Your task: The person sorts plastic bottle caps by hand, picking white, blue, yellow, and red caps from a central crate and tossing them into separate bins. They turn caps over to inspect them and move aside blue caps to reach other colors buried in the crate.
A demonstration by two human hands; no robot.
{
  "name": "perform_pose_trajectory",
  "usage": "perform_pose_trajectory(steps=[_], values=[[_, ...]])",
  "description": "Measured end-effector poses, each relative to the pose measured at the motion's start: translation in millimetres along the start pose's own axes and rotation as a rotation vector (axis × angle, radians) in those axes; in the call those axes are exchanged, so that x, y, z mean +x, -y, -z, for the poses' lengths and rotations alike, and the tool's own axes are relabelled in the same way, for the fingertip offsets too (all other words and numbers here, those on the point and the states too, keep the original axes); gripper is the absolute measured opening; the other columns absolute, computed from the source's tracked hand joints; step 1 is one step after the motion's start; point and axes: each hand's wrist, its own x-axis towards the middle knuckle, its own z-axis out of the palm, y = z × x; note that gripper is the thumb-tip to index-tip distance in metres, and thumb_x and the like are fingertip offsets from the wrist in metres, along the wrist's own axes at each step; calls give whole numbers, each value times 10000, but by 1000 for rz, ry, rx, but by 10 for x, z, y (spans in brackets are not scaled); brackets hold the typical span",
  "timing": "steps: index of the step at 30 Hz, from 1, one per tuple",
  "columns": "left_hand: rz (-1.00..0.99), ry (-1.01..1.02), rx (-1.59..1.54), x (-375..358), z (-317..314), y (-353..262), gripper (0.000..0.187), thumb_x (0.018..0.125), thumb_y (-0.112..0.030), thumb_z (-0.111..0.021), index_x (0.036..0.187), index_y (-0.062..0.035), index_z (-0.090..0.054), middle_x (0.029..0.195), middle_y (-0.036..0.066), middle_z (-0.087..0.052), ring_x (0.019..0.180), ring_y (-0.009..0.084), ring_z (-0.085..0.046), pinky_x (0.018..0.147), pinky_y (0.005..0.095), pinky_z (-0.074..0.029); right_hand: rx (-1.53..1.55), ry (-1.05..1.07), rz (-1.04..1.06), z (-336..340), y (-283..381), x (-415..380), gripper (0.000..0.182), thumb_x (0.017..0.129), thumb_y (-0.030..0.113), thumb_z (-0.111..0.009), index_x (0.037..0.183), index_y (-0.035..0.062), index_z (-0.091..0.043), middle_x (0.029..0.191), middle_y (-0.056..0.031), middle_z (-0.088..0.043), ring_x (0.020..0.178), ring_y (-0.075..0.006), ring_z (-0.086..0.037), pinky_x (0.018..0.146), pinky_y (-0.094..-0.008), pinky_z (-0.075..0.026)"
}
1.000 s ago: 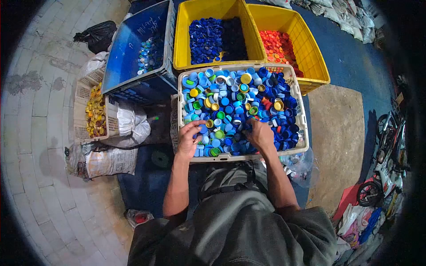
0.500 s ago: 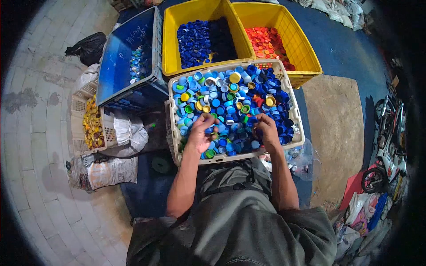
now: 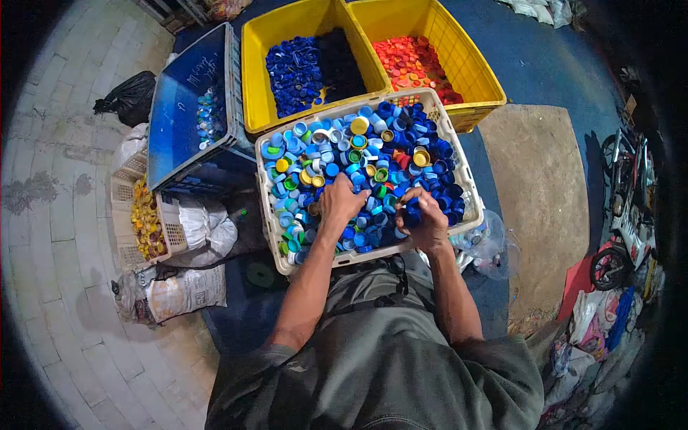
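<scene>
A cream plastic crate (image 3: 274, 247) full of mixed caps lies in front of me, with light blue caps on the left and dark blue ones on the right. My left hand (image 3: 342, 201) reaches over the middle of the caps, its fingers bent down among them; what its fingertips touch is hidden. Near the crate's front right part, my right hand (image 3: 428, 221) is curled around dark blue caps (image 3: 411, 213). Yellow, green and red caps are scattered among the blue ones.
Behind the crate stand a yellow bin (image 3: 252, 72) of dark blue caps and another yellow bin (image 3: 476, 72) of red caps. A blue bin (image 3: 172, 107), a basket (image 3: 129, 226) of yellow caps and sacks (image 3: 188, 292) are on the left. A motorcycle (image 3: 623, 236) stands at right.
My left hand has moved right and further into the caps. My right hand has turned and now curls around dark blue caps. The view has shifted slightly.
</scene>
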Motion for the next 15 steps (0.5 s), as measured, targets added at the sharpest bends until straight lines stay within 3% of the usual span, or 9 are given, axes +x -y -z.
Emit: perform_pose_trajectory(steps=[1,2,5,6,11,13,15], values=[[13,29,-50,13,42,16,457,685,-362,-800,863,8,-600,859,219,-667,808,416,-641,704,458,-509,-22,-36,-16,-10,-8,12,306,885,335,-582,969,42,-551,881,-112,-613,624,-169,-594,452,-258,-393],[-12,45,-106,120,-93,224,420,734,-370,-769,906,-11,-637,877,152,-682,730,309,-650,641,409,-506,-44,-71,-32,-17,-14,27,279,902,319,-582,955,47,-555,868,-107,-614,611,-164,-593,453,-252,-394],[49,208,-871,42,-29,318,397,797,-388,-726,986,-45,-667,855,59,-664,658,154,-606,570,345,-465,-242,-158,-50,-34,-90,99,206,933,250,-594,1003,58,-612,789,-65,-609,565,-108,-556,450,-225,-386],[144,228,-871,-87,135,215,385,857,-386,-674,1072,-67,-666,809,-8,-608,621,61,-535,510,262,-387,-392,-165,-44,-41,-123,141,210,932,247,-597,1029,62,-623,773,-54,-605,568,-97,-549,453,-221,-385],[-8,229,-1186,-334,207,248,383,910,-354,-608,1166,-71,-627,739,-9,-558,572,56,-506,454,200,-295,-1076,-158,66,-264,-282,263,373,813,291,-724,1054,12,-672,661,-33,-593,572,-108,-515,536,-280,-431],[-23,288,-1310,-372,224,301,382,922,-347,-590,1188,-74,-612,737,-9,-553,566,52,-497,446,195,-290,-1268,-206,75,-418,-223,273,342,799,274,-718,1015,12,-672,654,-113,-616,583,-210,-593,557,-346,-462],[66,338,-1633,-423,245,353,399,936,-312,-549,1215,-26,-565,758,22,-557,568,74,-485,429,195,-297,-1428,-245,101,-400,-270,330,301,801,249,-704,984,12,-672,681,-157,-635,618,-287,-631,578,-396,-479]])
